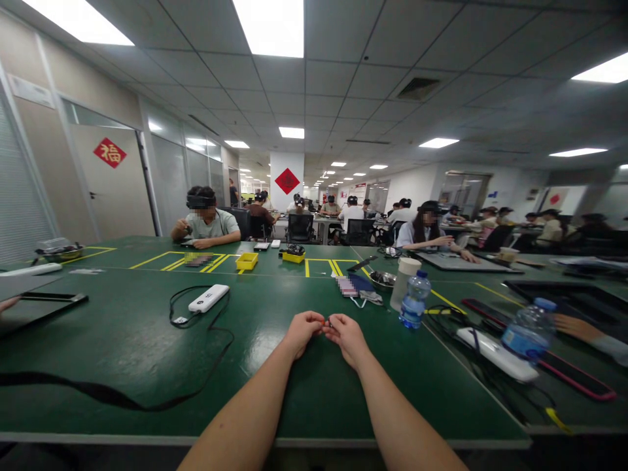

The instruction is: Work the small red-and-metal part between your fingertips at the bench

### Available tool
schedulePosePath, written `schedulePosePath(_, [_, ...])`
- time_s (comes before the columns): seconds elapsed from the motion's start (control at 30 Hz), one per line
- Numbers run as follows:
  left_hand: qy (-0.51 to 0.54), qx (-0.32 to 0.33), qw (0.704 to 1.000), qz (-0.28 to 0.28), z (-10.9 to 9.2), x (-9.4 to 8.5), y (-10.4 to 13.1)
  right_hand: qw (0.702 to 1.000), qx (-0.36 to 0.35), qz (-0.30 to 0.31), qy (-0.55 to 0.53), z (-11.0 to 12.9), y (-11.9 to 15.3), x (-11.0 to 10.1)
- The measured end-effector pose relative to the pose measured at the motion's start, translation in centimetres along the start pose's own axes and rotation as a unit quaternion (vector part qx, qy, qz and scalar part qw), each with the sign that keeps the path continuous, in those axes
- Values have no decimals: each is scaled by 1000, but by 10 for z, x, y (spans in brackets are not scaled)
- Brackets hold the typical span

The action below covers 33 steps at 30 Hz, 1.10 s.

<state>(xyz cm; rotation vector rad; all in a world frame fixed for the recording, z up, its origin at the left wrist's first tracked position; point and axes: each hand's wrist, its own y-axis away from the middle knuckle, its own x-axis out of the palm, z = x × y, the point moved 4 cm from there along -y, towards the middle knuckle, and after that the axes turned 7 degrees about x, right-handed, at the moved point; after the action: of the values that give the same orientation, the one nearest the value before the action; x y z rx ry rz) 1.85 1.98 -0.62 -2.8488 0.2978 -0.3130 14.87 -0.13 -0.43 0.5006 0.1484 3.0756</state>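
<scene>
Over the green table (255,386) my left hand (303,330) and my right hand (346,335) meet at the fingertips. A tiny reddish-orange piece (323,322) shows in the pinch of my left hand. Thumb and fingers of my right hand are also pinched, around a small dark bit (330,323) that touches or nearly touches the reddish piece. Both are too small to name, and the fingers cover most of them. Forearms reach in from the near edge of the table.
Left of my hands lies a white power bank (209,298) with a black cable. A water bottle (415,299) and a pale cup (403,282) stand to the right. Farther back are a yellow bin (246,261) and a metal bowl (383,279). Other people sit around, one hand (576,327) at far right.
</scene>
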Motion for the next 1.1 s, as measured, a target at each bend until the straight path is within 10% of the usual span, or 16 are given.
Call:
schedulePosePath(0.47, [-22,71,997,-7,-9,-1,-2,985,-116,-14,128,3,2,3])
schedulePosePath(1.1, [-119,97,985,85,-3,7,-3,996,-68,-23,60,-4,-10,-4])
